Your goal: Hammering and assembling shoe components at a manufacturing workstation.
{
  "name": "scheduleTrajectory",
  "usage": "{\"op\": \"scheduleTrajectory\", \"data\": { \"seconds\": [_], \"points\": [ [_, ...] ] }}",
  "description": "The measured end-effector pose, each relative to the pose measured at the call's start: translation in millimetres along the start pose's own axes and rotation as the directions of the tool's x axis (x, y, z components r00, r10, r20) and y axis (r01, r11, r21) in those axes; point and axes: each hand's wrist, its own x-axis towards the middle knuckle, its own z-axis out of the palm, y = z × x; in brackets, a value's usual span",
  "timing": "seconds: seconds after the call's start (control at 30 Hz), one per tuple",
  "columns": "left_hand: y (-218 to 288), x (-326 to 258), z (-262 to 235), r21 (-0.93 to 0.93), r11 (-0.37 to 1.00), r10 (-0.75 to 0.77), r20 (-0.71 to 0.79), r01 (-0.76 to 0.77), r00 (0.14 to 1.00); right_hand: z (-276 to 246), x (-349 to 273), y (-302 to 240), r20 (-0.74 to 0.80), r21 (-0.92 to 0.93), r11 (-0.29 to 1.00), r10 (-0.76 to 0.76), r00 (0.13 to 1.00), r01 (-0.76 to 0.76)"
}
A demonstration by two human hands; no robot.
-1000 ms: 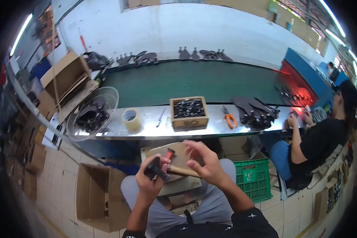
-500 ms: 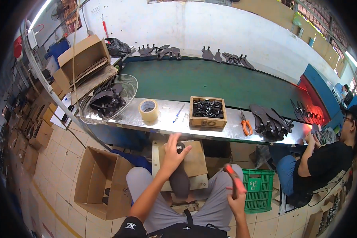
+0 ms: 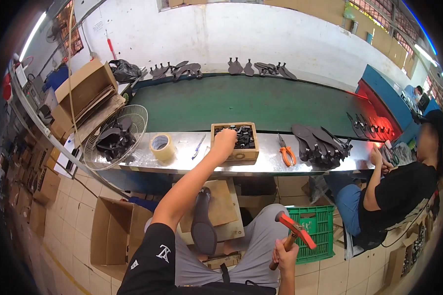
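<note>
My left hand (image 3: 225,141) reaches over the steel ledge into a wooden box (image 3: 241,156) full of small black pieces (image 3: 246,140). Its fingers are curled down among the pieces; the fingertips are hidden. In my right hand (image 3: 284,253), above my right thigh, is a hammer (image 3: 295,228) with a red head and a wooden handle, gripped by the handle. A dark grey sole-shaped piece (image 3: 204,231) lies lengthwise on a board-topped work block (image 3: 225,201) between my knees, touched by neither hand.
Along the ledge are a wire basket (image 3: 143,129) of dark parts, a tape roll (image 3: 162,147), a blue pen (image 3: 198,146), orange-handled pliers (image 3: 286,152) and stacked soles (image 3: 315,145). Behind runs a green belt (image 3: 221,101). A carton (image 3: 103,236) and green crate (image 3: 312,250) flank me; a co-worker (image 3: 398,196) sits right.
My left hand has left the sole piece on the block and moved forward into the wooden box. The hammer in my right hand has turned and now shows clearly. The whole view has shifted.
</note>
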Motion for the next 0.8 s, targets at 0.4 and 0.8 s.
{"op": "scheduleTrajectory", "data": {
  "seconds": [0.4,0.8],
  "points": [
    [12,-66,-76,-0.981,0.196,-0.249,-0.062,-0.013,0.966,74,56,-69,0.158,-0.093,0.964,-0.234,0.959,0.250],
    [105,-287,-178,-0.813,0.557,-0.098,-0.264,-0.167,0.959,147,3,-101,0.500,0.126,0.961,-0.275,0.821,0.246]
  ]
}}
